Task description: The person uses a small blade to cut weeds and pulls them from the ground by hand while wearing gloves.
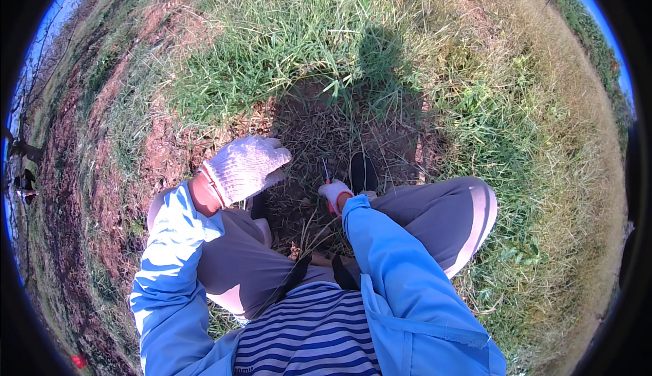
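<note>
My left hand (247,169), in a pale knitted glove, is raised over my bent left leg. Its back faces up, and a small gap shows between thumb and fingers, with nothing seen in it. Lower and nearer the ground, my right hand (336,193), also gloved, grips the red handle of a thin-bladed hand tool (326,171). The narrow blade points away from me; its exact kind is hard to tell in the shade. Cut or dry grass (326,131) litters the bare soil before me.
Tall green grass (285,45) stands beyond the shaded soil. Drier grass (575,172) spreads to the right, and reddish earth (109,172) shows in strips at left. My dark shoe (362,172) is close to the blade's right side. A small red object (79,361) lies at far lower left.
</note>
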`<state>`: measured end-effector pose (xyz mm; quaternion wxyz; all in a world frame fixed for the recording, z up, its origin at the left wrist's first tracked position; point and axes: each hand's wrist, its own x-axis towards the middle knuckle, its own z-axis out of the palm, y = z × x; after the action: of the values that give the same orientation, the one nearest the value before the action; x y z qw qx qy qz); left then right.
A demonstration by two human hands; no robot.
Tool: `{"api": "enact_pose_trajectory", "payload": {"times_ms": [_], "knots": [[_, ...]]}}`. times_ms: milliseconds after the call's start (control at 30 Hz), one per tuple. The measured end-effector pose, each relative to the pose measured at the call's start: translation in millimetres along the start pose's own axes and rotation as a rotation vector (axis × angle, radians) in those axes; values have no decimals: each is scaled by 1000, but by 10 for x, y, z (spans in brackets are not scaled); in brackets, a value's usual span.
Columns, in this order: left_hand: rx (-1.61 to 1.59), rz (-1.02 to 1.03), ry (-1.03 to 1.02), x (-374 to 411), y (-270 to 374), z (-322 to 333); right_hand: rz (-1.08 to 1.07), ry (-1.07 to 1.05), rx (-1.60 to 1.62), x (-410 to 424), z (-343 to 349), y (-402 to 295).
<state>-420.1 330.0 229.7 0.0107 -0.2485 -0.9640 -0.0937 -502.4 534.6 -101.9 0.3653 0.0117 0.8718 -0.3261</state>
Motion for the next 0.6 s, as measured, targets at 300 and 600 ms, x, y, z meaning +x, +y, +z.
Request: {"api": "enact_pose_trajectory", "payload": {"times_ms": [300,600], "knots": [[-6,-15,-36,10,9,1,9,-16,-12,10,10,-7],[-4,9,-9,-12,17,30,36,-70,6,-77,-72,-77]]}}
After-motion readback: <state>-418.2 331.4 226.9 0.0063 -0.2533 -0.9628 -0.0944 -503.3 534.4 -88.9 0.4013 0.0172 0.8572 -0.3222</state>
